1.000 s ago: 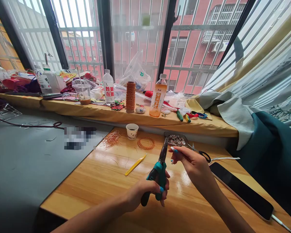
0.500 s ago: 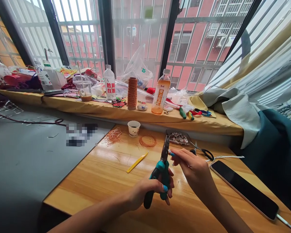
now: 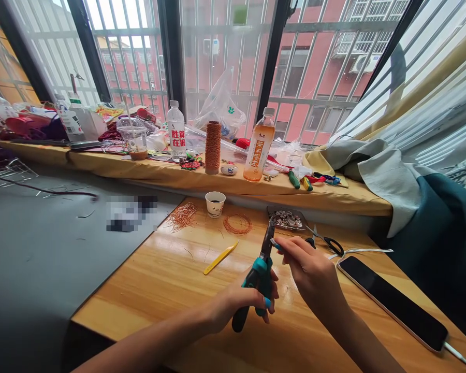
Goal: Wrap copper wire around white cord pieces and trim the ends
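Note:
Teal-and-black pliers (image 3: 261, 269) stand tilted upward in my left hand (image 3: 244, 300), whose fingers wrap round both handles. The dark jaws point toward the window side. Close beside the jaws, my right hand (image 3: 310, 264) has thumb and forefinger pinched together. Whatever lies in that pinch is too small to make out. Yellow tweezers (image 3: 220, 258) rest on the wooden table, left of the pliers. Beyond them lie a coil of copper-coloured wire (image 3: 237, 224) and a heap of short wire pieces (image 3: 183, 216). A clear tray (image 3: 301, 220) of small ring-like pieces sits behind the pliers' tips.
A paper cup (image 3: 215, 205) with dark contents stands at the table's back. Scissors (image 3: 328, 243), a white cable and a phone (image 3: 394, 303) lie on the right. The cloth-covered sill (image 3: 159, 173) bears bottles, a wire spool (image 3: 213, 147) and green-handled tools (image 3: 294, 180).
The pliers' handles have come closer together in my left hand. My right fingertips have moved in against the side of the jaws. The camera view has shifted slightly.

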Demonstrator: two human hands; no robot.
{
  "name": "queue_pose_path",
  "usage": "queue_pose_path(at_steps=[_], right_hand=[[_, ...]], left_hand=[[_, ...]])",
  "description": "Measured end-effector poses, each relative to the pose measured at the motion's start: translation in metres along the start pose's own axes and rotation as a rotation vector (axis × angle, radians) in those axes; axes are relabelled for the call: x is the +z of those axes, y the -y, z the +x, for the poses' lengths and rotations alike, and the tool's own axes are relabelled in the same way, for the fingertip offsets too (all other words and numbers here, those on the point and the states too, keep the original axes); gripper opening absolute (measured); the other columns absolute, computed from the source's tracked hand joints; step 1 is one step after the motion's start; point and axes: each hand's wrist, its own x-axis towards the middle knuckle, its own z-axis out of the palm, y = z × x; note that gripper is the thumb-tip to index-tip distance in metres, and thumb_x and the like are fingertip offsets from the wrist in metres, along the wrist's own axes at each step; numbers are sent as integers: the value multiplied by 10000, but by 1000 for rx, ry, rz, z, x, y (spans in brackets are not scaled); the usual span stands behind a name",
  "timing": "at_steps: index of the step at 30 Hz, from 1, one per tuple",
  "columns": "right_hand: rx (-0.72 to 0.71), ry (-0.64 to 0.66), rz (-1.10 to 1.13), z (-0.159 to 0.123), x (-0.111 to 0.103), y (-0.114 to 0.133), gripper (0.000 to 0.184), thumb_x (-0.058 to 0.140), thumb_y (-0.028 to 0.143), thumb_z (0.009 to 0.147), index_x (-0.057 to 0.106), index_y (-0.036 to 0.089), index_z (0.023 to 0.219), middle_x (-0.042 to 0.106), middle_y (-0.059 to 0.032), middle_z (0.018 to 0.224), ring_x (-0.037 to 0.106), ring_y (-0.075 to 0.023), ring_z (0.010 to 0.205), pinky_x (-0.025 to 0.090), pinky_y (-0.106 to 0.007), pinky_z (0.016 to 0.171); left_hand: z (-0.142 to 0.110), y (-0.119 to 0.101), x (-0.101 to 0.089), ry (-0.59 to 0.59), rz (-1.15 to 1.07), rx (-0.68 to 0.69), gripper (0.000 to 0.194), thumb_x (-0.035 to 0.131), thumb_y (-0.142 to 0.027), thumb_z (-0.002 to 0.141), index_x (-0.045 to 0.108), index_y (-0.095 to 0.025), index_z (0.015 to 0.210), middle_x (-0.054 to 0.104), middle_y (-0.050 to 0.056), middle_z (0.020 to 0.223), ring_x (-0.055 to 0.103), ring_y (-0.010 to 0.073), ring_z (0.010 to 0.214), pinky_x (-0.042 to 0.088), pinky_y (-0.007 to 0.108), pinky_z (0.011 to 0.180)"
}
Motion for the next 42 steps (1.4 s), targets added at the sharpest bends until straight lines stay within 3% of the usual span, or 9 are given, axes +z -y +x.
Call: queue_pose_path(at_steps=[13,32,42], right_hand=[[22,-54,-111,-6,3,0,291,341,94,797,574,180,949,584,-40,708,565,-133,632,441,-221,564],[-82,-109,-353,-11,6,-2,272,371,77,821,586,157,967,585,-32,709,530,-127,656,393,-213,636],[-126,-96,-383,-12,11,1,243,387,74,821,583,116,958,556,-28,652,506,-120,611,376,-207,609]], left_hand=[[1,-3,0,-44,16,-47,412,495,-164,537,429,-151,943,451,28,806,455,124,688,371,272,603],[1,-10,5,-112,85,-68,389,474,-175,493,420,-151,877,432,16,745,416,112,652,338,250,570],[-1,-12,9,-223,268,-124,239,402,-151,467,406,-153,705,416,-21,582,389,73,466,351,215,440]])
